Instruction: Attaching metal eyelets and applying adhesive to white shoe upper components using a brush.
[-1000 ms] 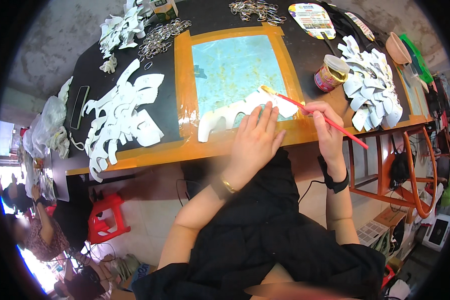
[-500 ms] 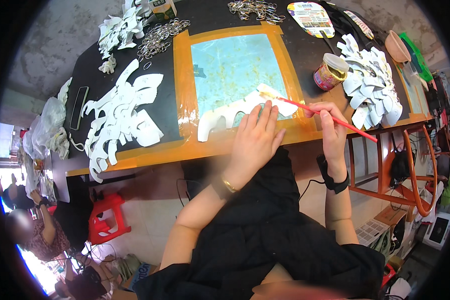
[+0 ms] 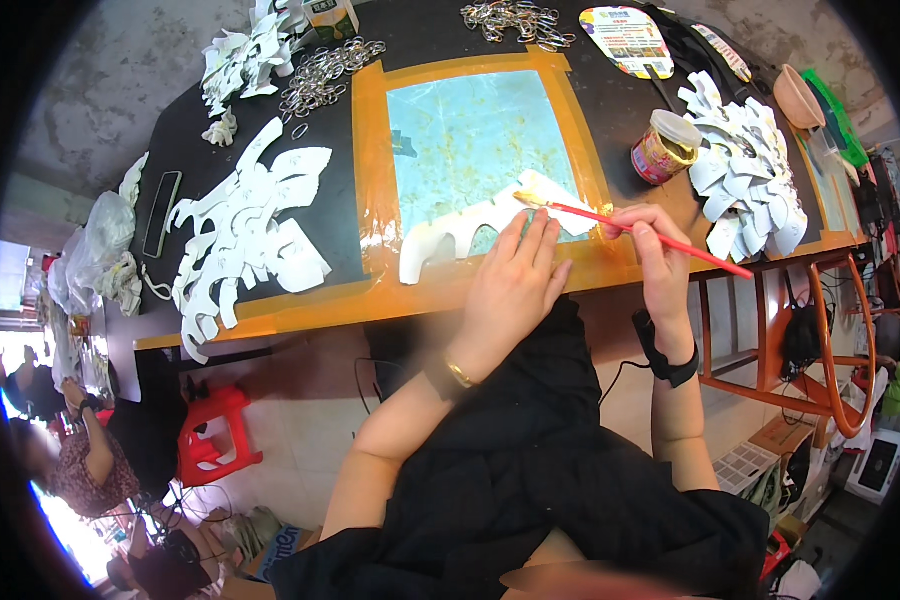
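A brush with a red handle (image 3: 670, 241) meets a white scalloped cut-out (image 3: 435, 235) on a pale blue sheet (image 3: 480, 125).
The cut-out lies along the sheet's near edge, its long axis running left to right and rising rightward, its prongs pointing toward the person; beyond it the stained sheet lies open up to the orange-brown tape border (image 3: 373, 150). The left hand (image 3: 515, 272) lies over the cut-out's near side, fingers straight and close together, thumb apart; the right hand (image 3: 655, 255) pinches the handle between thumb and fingers, bristles pointing left. An open jar (image 3: 662, 152) and a pile of white pieces (image 3: 745, 180) bound the right side, another white pile (image 3: 250, 220) the left.
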`<state>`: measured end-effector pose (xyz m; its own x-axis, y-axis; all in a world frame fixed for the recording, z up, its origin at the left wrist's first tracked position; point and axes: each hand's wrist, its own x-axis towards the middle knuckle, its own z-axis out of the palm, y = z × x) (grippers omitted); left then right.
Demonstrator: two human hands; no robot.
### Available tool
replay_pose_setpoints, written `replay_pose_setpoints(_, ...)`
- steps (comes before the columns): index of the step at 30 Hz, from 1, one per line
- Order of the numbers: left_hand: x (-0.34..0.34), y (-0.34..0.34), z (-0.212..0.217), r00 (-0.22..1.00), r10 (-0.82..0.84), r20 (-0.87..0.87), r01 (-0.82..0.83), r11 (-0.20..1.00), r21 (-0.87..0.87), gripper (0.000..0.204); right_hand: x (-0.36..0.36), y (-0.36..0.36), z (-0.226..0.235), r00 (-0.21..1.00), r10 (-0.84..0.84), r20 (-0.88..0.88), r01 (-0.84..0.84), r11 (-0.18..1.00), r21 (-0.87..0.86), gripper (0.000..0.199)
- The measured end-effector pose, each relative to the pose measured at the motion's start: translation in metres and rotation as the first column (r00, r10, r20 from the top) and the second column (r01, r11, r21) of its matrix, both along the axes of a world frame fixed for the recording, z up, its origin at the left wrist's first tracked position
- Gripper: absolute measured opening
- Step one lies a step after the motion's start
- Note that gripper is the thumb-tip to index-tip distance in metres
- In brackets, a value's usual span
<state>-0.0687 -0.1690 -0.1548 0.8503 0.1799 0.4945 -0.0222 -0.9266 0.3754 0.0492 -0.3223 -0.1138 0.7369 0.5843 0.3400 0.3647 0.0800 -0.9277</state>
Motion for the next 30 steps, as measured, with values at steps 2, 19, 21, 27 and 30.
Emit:
replay_pose_setpoints(2, -0.001, -0.001, 0.0, 1.0, -0.003, 0.003, 0.003, 1.0, -0.002, 0.044, -0.001, 0.0, 0.0, 1.0, -0.016, -0.009, 0.016, 1.0, 0.016, 0.022)
replay_pose_setpoints(19, -0.025, 0.009, 0.002, 0.997, 0.023, 0.073, -0.014, 0.992, -0.122, 0.027, -0.005, 0.003, 0.006, 0.999, 0.029, -0.015, -0.029, 0.999, 0.014, 0.022)
replay_pose_setpoints(21, -0.024, 0.008, 0.003, 0.997, 0.026, 0.069, -0.019, 0.994, -0.111, 0.026, -0.003, 0.004, 0.007, 0.999, -0.012, 0.036, 0.012, 1.0, -0.008, 0.022)
replay_pose_setpoints(27, -0.025, 0.007, 0.0, 0.996, 0.044, 0.078, -0.037, 0.996, -0.081, 0.026, -0.008, 0.003, 0.006, 0.998, 0.05, 0.04, -0.049, 0.998, -0.026, 0.022)
replay_pose_setpoints(30, -0.024, 0.006, 0.0, 0.995, 0.051, 0.083, -0.045, 0.997, -0.07, 0.026, 0.001, -0.005, 0.008, 0.991, -0.059, 0.121, 0.065, 0.997, -0.048, 0.021)
